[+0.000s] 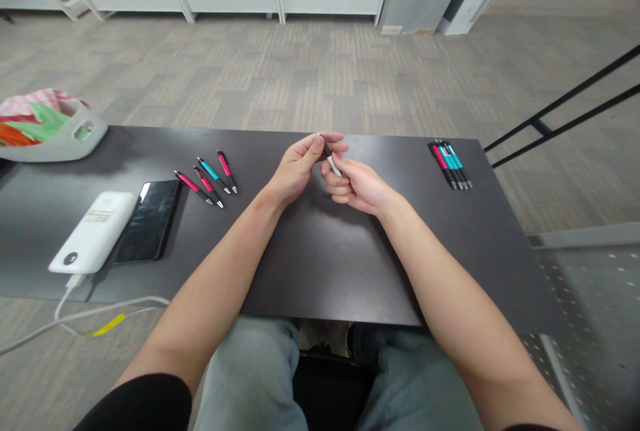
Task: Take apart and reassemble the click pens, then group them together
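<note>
Above the middle of the dark table (325, 264), both hands meet around one slim pen (328, 152) with a black upper part and a whitish lower part. My left hand (299, 165) pinches the pen's black end at the thumb, its other fingers stretched behind it. Lower down, my right hand (357, 184) grips the whitish part with curled fingers, which hide the rest of it. Several pens lie loosely to the left, among them a blue pen (214, 175) and a red pen (227, 171). At the right, several red and blue pens (451, 164) lie side by side.
A white power bank (95, 231) with a cable (90, 316) lies at the left beside a black phone (150, 221). Behind them stands a white basket (90, 131) holding colourful packets. Black metal bars (560, 111) rise beyond the table's right edge.
</note>
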`<action>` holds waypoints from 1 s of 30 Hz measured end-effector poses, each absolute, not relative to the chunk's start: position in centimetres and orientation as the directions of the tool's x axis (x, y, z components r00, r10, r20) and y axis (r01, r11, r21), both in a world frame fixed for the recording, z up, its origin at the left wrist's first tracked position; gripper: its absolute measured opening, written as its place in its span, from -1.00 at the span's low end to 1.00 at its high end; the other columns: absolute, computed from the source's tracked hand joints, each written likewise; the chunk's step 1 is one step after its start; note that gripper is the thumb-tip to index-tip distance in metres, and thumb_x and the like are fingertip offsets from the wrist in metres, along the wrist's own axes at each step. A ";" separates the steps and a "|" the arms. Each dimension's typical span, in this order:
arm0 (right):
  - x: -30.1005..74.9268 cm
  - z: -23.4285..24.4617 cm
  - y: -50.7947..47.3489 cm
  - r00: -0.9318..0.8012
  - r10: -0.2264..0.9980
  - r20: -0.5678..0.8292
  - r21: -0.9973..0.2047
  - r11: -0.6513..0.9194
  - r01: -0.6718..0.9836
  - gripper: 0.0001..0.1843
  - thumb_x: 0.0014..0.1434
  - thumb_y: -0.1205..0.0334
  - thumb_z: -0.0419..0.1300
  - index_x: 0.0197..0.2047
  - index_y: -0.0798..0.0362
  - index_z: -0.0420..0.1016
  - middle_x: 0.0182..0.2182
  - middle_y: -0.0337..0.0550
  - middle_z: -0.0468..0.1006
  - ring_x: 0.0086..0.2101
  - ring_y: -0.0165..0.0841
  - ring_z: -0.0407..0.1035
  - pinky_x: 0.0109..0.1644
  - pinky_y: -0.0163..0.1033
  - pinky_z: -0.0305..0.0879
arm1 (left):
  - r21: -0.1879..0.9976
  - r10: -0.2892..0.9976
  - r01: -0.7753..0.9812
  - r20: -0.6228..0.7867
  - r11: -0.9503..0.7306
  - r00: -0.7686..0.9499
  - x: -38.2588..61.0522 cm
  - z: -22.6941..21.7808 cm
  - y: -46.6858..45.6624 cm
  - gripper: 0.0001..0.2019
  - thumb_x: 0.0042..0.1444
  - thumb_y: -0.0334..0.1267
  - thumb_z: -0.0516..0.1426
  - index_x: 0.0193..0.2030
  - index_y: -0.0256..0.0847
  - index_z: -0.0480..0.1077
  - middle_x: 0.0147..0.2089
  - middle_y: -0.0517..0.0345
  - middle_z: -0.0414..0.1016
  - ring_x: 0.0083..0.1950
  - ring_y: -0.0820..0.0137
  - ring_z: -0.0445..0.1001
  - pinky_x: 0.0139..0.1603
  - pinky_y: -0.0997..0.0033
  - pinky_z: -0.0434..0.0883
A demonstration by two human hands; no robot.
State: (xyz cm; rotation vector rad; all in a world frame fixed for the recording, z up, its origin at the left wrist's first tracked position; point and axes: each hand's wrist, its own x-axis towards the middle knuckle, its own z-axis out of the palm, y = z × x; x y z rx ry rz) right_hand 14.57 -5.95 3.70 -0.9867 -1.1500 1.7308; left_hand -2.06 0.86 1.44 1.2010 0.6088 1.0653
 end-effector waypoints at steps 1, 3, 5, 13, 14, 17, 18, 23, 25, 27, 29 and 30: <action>14.5 3.5 -5.9 -0.336 0.929 -0.156 -0.953 -0.231 -0.197 -0.26 0.40 -0.65 0.39 -0.21 -0.12 0.41 -0.48 -0.48 -0.05 -0.49 -0.43 -0.26 -0.47 -0.26 -0.26 | 0.936 0.910 -0.351 0.158 -0.015 0.384 -1.7 1.3 0.7 -0.57 0.48 0.27 0.48 -0.04 -0.09 0.76 -0.04 0.02 0.89 -0.30 0.41 0.70 -0.10 0.35 0.72; 14.4 3.0 -5.6 -0.279 0.953 -0.115 -0.973 -0.165 -0.162 -0.24 0.40 -0.67 0.38 -0.23 -0.13 0.36 -0.48 -0.47 -0.05 -0.49 -0.42 -0.23 -0.48 -0.25 -0.22 | 0.915 0.939 -0.400 0.178 -0.049 0.293 -0.6 1.0 0.2 -0.54 0.43 0.29 0.50 -0.13 -0.10 0.72 -0.12 0.07 0.87 -0.25 0.39 0.74 -0.11 0.39 0.70; 14.5 2.4 -5.3 -0.237 0.970 -0.051 -0.992 -0.076 -0.099 -0.24 0.41 -0.67 0.36 -0.24 -0.13 0.34 -0.48 -0.43 0.02 -0.48 -0.40 -0.11 -0.47 -0.23 -0.11 | 0.894 0.964 -0.440 0.182 -0.080 0.193 0.4 0.8 -0.2 -0.51 0.39 0.30 0.52 -0.19 -0.09 0.67 -0.20 0.11 0.84 -0.16 0.34 0.80 -0.07 0.40 0.70; 15.0 1.4 -4.9 -0.040 0.957 0.286 -0.912 0.285 0.294 -0.31 0.47 -0.60 0.35 -0.16 -0.10 0.48 -0.25 -0.19 0.55 -0.15 -0.19 0.46 0.06 -0.09 0.48 | 0.872 0.982 -0.475 0.175 -0.120 0.073 0.5 1.2 -0.6 -0.56 0.20 0.14 0.68 -0.22 -0.12 0.70 -0.17 0.11 0.84 -0.07 0.29 0.83 0.03 0.33 0.70; 15.1 1.3 -5.0 -0.029 0.951 0.307 -0.900 0.300 0.317 -0.32 0.47 -0.60 0.35 -0.13 -0.10 0.49 -0.23 -0.19 0.58 -0.14 -0.19 0.48 0.09 -0.09 0.47 | 0.871 0.982 -0.474 0.178 -0.125 0.068 0.4 1.3 -0.5 -0.58 0.19 0.10 0.70 -0.23 -0.12 0.71 -0.17 0.12 0.83 -0.09 0.32 0.82 0.05 0.33 0.69; 15.3 1.1 -5.0 -0.037 0.947 0.318 -0.887 0.311 0.342 -0.33 0.57 -0.59 0.21 -0.07 -0.11 0.53 -0.25 -0.19 0.58 -0.17 -0.19 0.49 0.08 -0.09 0.45 | 0.885 0.983 -0.449 0.170 -0.123 0.067 0.1 1.6 -0.2 -0.62 0.18 0.02 0.71 -0.26 -0.13 0.71 -0.23 0.15 0.78 -0.23 0.41 0.72 -0.04 0.37 0.66; 15.3 0.9 -4.9 -0.044 0.945 0.323 -0.885 0.318 0.340 -0.33 0.61 -0.58 0.16 -0.06 -0.11 0.53 -0.27 -0.20 0.57 -0.18 -0.20 0.48 0.07 -0.08 0.45 | 0.891 0.984 -0.437 0.166 -0.122 0.062 0.0 1.6 -0.1 -0.62 0.19 0.00 0.71 -0.27 -0.13 0.71 -0.26 0.17 0.76 -0.27 0.43 0.68 -0.08 0.37 0.65; 15.5 0.0 -4.6 -0.011 0.925 0.379 -0.873 0.361 0.328 -0.44 0.54 -0.49 0.34 0.05 -0.16 0.46 -0.29 -0.27 0.52 -0.29 -0.24 0.40 -0.06 -0.09 0.42 | 0.901 0.980 -0.400 0.197 -0.170 0.028 -0.2 1.6 0.2 -0.59 0.13 0.01 0.73 -0.32 -0.12 0.68 -0.30 0.22 0.71 -0.28 0.45 0.64 -0.09 0.40 0.64; 15.7 -0.2 -4.5 0.010 0.926 0.378 -0.874 0.354 0.333 -0.44 0.52 -0.48 0.38 0.06 -0.17 0.43 -0.33 -0.31 0.46 -0.32 -0.26 0.36 -0.12 -0.10 0.37 | 0.902 0.978 -0.393 0.208 -0.178 0.034 -0.3 1.5 0.2 -0.57 0.11 0.04 0.74 -0.32 -0.12 0.68 -0.30 0.22 0.71 -0.28 0.44 0.65 -0.10 0.40 0.65; 15.8 -0.1 -4.5 -0.005 0.927 0.375 -0.869 0.354 0.346 -0.44 0.58 -0.50 0.28 0.01 -0.16 0.45 -0.34 -0.30 0.43 -0.32 -0.25 0.36 -0.11 -0.09 0.36 | 0.909 0.979 -0.383 0.197 -0.167 0.042 -0.3 1.6 0.2 -0.57 0.11 0.04 0.74 -0.31 -0.12 0.68 -0.31 0.22 0.71 -0.30 0.44 0.65 -0.13 0.39 0.64; 16.0 0.0 -4.4 -0.036 0.921 0.387 -0.853 0.373 0.365 -0.38 0.64 -0.53 0.14 -0.08 -0.13 0.47 -0.33 -0.24 0.46 -0.28 -0.22 0.40 -0.04 -0.07 0.39 | 0.918 0.984 -0.369 0.174 -0.145 0.046 -0.3 1.6 0.2 -0.57 0.13 0.02 0.73 -0.32 -0.12 0.66 -0.32 0.22 0.69 -0.33 0.44 0.64 -0.16 0.39 0.63; 16.0 0.0 -4.4 -0.045 0.916 0.398 -0.844 0.385 0.374 -0.36 0.65 -0.54 0.11 -0.11 -0.12 0.48 -0.31 -0.21 0.49 -0.26 -0.22 0.41 -0.01 -0.06 0.41 | 0.921 0.985 -0.364 0.165 -0.138 0.045 -0.3 1.7 0.2 -0.57 0.14 0.00 0.73 -0.32 -0.12 0.65 -0.33 0.23 0.68 -0.34 0.44 0.64 -0.16 0.39 0.63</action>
